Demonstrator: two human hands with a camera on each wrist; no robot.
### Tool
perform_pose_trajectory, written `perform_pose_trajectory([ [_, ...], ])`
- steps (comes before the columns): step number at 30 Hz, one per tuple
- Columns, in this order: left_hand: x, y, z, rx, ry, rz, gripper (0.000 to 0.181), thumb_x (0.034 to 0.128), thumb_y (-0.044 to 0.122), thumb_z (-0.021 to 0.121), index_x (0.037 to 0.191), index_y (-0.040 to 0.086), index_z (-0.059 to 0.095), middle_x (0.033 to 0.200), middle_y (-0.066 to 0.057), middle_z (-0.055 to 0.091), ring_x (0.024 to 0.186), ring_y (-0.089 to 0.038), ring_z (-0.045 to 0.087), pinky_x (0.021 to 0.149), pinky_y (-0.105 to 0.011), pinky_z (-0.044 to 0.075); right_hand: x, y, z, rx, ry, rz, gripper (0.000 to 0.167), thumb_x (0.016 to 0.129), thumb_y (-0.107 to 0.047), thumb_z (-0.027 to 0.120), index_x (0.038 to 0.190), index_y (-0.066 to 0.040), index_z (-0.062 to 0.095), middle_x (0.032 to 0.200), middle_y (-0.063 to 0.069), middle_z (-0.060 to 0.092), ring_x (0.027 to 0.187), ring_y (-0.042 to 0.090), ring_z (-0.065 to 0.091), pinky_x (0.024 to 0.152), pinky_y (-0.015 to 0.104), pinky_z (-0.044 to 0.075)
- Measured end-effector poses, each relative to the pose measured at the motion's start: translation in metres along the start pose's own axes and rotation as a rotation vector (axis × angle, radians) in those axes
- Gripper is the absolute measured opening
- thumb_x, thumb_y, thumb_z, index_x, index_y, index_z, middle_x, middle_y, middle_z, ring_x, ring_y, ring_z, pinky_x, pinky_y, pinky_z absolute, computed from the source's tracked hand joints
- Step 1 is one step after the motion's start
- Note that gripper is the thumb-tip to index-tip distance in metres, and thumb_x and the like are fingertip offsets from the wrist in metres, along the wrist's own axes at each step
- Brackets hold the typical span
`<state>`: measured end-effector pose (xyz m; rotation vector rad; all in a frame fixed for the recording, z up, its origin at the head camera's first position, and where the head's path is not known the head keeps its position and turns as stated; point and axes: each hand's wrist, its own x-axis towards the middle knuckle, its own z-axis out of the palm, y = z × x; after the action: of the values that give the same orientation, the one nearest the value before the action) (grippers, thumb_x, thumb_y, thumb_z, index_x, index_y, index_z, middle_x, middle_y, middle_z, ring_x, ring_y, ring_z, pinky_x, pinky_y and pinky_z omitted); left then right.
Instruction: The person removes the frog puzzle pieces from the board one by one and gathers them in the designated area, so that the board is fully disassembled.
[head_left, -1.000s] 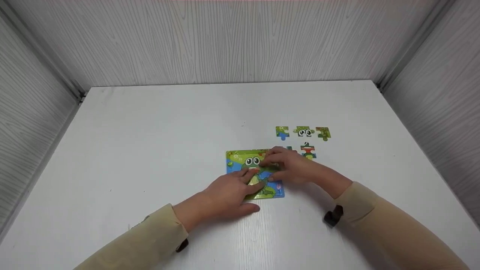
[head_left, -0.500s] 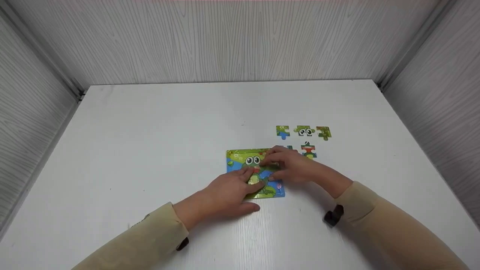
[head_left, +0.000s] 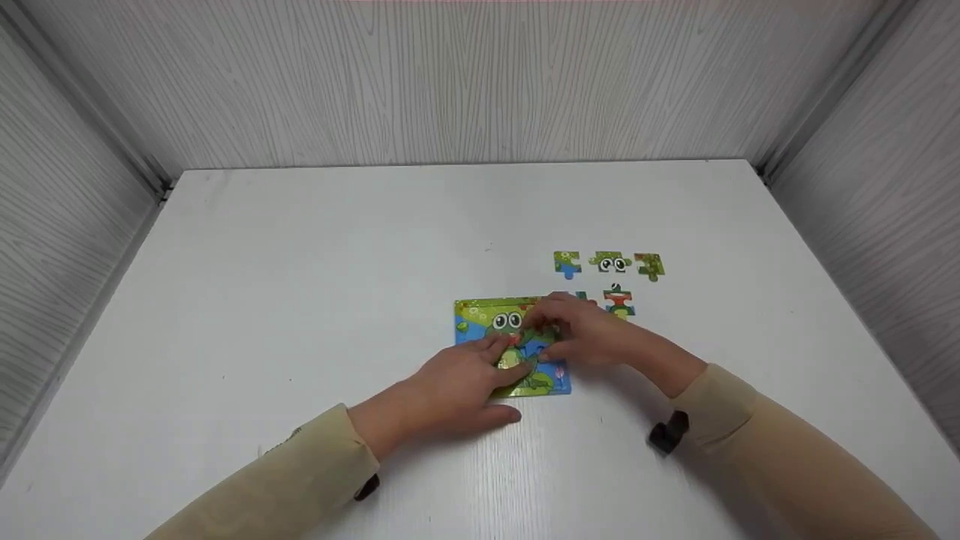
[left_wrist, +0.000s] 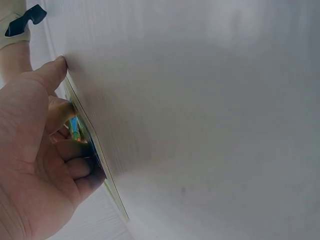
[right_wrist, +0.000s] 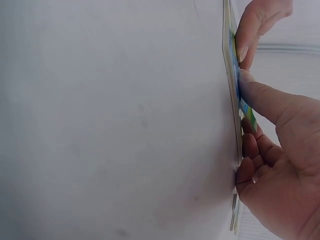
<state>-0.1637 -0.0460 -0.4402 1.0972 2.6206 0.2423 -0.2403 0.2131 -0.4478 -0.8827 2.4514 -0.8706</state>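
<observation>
A frog jigsaw puzzle (head_left: 472, 311) in a shallow board frame lies flat on the white table. My left hand (head_left: 457, 386) rests on its lower left part, fingers extended over the frog's mouth and body, thumb on the table. At the puzzle's right side, my right hand (head_left: 589, 330) pinches a green and blue puzzle piece (right_wrist: 248, 111) between thumb and fingers. That piece stands tilted up from the board in the right wrist view. My right hand covers much of it from above. From the left wrist view, the left fingertips (left_wrist: 90, 182) press on the board's face.
Behind the right hand lie loose puzzle pieces: a green and blue corner (head_left: 568, 264), one with frog eyes (head_left: 611, 262), another green corner (head_left: 650, 265), and one with a red mouth (head_left: 619, 300). Others there are partly hidden by the right hand. White wood-grain panels (head_left: 465, 82) surround the table.
The piece under my right fingertips has tilted up slightly, and more blue shows beside it. My left hand holds its place on the puzzle.
</observation>
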Motion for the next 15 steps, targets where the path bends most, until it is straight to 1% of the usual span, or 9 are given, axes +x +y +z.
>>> perform_pose_trajectory([
  [8, -0.0006, 0.0012, -0.0014, 0.01, 0.006, 0.004, 0.068, 0.1042, 0.06, 0.057, 0.163, 0.027, 0.046, 0.173, -0.015, 0.027, 0.159, -0.036, 0.027, 0.123, -0.047, 0.035, -0.0032, -0.0061, -0.0001, -0.044, 0.022, 0.001, 0.041, 0.095, -0.02, 0.083, 0.134, -0.021, 0.07, 0.117, -0.003, 0.062, 0.106, 0.019, 0.055, 0.095, 0.04, 0.049],
  [11, -0.0008, 0.002, -0.002, 0.019, 0.005, 0.006, 0.067, 0.1046, 0.059, 0.056, 0.162, 0.026, 0.047, 0.172, -0.014, 0.027, 0.158, -0.037, 0.028, 0.123, -0.047, 0.035, -0.0036, -0.0081, -0.0001, -0.066, 0.024, 0.001, 0.041, 0.095, -0.022, 0.083, 0.134, -0.02, 0.071, 0.118, -0.003, 0.062, 0.105, 0.019, 0.055, 0.094, 0.039, 0.049],
  [15, -0.0017, 0.0027, -0.0028, 0.019, -0.004, 0.002, 0.067, 0.1046, 0.06, 0.056, 0.162, 0.027, 0.047, 0.172, -0.014, 0.027, 0.158, -0.036, 0.027, 0.123, -0.047, 0.035, -0.0043, -0.0109, -0.0011, -0.111, 0.009, 0.014, 0.042, 0.094, -0.023, 0.082, 0.135, -0.022, 0.072, 0.12, -0.004, 0.061, 0.106, 0.019, 0.055, 0.094, 0.04, 0.049],
])
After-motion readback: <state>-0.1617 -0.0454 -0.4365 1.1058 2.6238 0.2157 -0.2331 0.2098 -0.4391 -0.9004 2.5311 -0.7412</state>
